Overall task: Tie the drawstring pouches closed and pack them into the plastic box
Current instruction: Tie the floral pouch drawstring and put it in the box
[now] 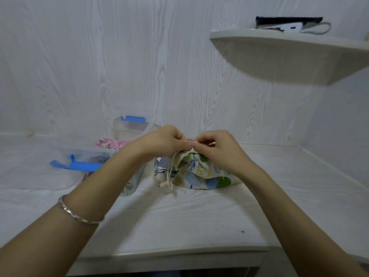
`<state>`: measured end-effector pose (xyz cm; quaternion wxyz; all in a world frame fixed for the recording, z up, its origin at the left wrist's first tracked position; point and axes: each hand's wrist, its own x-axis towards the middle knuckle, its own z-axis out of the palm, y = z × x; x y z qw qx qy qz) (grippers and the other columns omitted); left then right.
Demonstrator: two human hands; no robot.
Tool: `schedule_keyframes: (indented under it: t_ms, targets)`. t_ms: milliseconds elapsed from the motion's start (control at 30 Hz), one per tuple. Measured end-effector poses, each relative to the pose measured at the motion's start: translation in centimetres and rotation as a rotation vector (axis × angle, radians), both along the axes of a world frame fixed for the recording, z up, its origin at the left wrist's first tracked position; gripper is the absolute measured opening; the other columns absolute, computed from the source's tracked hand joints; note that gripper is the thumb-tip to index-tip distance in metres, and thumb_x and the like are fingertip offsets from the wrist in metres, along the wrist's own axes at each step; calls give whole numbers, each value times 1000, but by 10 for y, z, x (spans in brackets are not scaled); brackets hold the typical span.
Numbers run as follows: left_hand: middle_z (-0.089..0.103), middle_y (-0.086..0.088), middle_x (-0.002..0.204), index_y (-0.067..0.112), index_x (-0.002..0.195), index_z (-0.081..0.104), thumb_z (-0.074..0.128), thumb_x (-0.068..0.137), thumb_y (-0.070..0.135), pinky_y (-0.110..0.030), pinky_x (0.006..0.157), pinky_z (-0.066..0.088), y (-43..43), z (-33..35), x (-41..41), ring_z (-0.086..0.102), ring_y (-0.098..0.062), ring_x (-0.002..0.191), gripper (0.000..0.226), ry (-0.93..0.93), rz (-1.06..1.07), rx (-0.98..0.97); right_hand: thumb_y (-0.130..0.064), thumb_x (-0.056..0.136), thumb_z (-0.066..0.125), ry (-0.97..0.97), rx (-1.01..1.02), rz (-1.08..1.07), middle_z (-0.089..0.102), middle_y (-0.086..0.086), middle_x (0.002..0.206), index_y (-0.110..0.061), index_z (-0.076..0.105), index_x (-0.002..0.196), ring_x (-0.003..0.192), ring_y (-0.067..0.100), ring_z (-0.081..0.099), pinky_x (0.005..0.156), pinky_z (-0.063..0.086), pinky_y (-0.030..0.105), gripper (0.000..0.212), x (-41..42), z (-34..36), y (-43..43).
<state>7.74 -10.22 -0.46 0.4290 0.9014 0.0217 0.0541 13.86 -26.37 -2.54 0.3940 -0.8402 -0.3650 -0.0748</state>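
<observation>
A cream pouch with green, blue and yellow tree prints (203, 174) lies on the white table, its mouth gathered. My left hand (165, 141) and my right hand (216, 147) meet above that mouth, each pinching the cream drawstring (169, 170), whose ends hang down the pouch's left side. A grey pouch (160, 166) lies partly under it on the left. The clear plastic box (93, 154) with a blue latch stands at the left, holding a pink patterned pouch (111, 143) and other pouches, partly hidden by my left forearm.
The box's clear lid (133, 124) with a blue clip leans against the back wall behind the box. A rounded white shelf (289, 54) juts out at the upper right with a dark item and a cable on it. The table's front edge (169, 252) is near me.
</observation>
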Motion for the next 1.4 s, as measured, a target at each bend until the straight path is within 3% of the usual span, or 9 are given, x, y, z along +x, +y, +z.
schedule_keyframes:
  t_ms: [233, 400, 533, 700, 833, 967, 1100, 1267, 1400]
  targets:
    - [63, 3, 68, 13, 86, 70, 64, 90, 25, -17, 55, 43, 1, -10, 5, 52, -6, 57, 14, -246, 26, 127, -12, 86, 69, 580, 319, 118, 75, 15, 96, -5, 74, 98, 97, 28, 71, 91, 55, 36, 14, 7, -2, -3]
    - [57, 7, 59, 11, 91, 72, 62, 92, 20, -10, 48, 39, 1, -15, 5, 48, 4, 44, 13, -277, 58, 20, 2, 85, 65, 859, 595, 215, 71, 11, 77, -7, 61, 106, 69, 16, 69, 63, 55, 23, 23, 4, -2, 2]
    - [57, 7, 60, 14, 89, 71, 58, 95, 23, -12, 50, 39, 0, -15, 3, 47, 1, 49, 17, -289, 66, 2, 4, 85, 62, 990, 684, 296, 68, 10, 77, -11, 58, 98, 71, 18, 64, 69, 56, 26, 20, 7, -2, 3]
    - [72, -12, 83, 13, 90, 73, 52, 97, 25, -39, 73, 54, 1, -19, 5, 62, -15, 71, 25, -194, 64, -22, 1, 80, 71, 510, 545, 132, 66, 9, 70, -10, 63, 78, 69, 18, 63, 68, 54, 26, 14, 0, -10, 10]
    - [71, -16, 84, 10, 88, 73, 54, 97, 26, -35, 71, 49, -1, -20, 7, 60, -18, 72, 26, -159, 92, -96, -11, 79, 75, 100, 386, -1, 66, 18, 72, -14, 70, 74, 62, 13, 54, 61, 47, 27, 7, -6, -13, 14]
    - [63, -8, 70, -2, 92, 71, 54, 97, 25, -25, 62, 44, -2, -16, 6, 55, -16, 62, 32, -115, 88, -163, -22, 79, 76, -126, 284, -90, 64, -4, 79, -22, 74, 75, 65, 7, 57, 62, 44, 15, 5, -3, -13, 10]
    - [58, 5, 52, 13, 80, 72, 55, 96, 25, -15, 45, 39, -2, -16, 5, 50, -5, 46, 26, -93, 83, -182, -32, 80, 76, -101, 254, -76, 66, -5, 79, -23, 76, 75, 71, 7, 61, 66, 50, 23, 10, -5, -12, 5]
    - [74, -8, 81, 8, 98, 73, 57, 95, 22, -17, 58, 51, -2, -15, 1, 67, -10, 66, 22, -122, -13, -225, -18, 88, 67, 160, 234, -48, 68, -3, 75, -19, 71, 77, 70, 13, 63, 69, 52, 29, 12, 3, -6, -3]
    - [72, 5, 83, 15, 95, 74, 61, 93, 24, -19, 68, 52, 3, -2, -5, 65, -5, 74, 16, -289, 2, 172, -11, 96, 53, 521, 327, 144, 62, 2, 72, -8, 68, 81, 67, 10, 54, 67, 42, 20, 21, 20, 1, -28]
